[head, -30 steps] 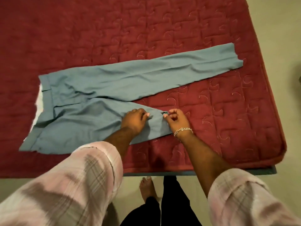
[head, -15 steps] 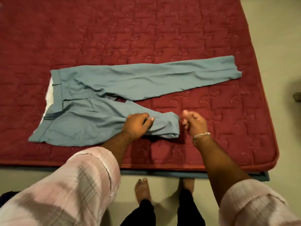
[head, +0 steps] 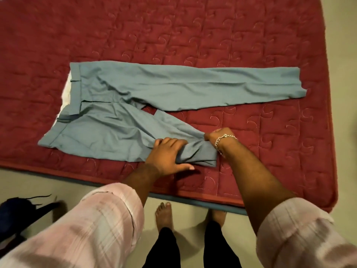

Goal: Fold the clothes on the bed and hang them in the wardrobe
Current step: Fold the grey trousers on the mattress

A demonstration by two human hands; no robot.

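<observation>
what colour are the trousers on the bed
Muted blue-grey, plain with no pattern; the trousers show clearly in the head view.

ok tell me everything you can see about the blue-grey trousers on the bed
The blue-grey trousers are thin, woven-looking cloth, lying flat and wrinkled on the red quilted mattress, waistband to the left with pale lining showing at its edge. The far leg stretches out straight to the right. The near leg is doubled back and bunched near the bed's front edge, where the left hand grips it and the right hand, wearing a chain bracelet, pinches its folded end.
</observation>
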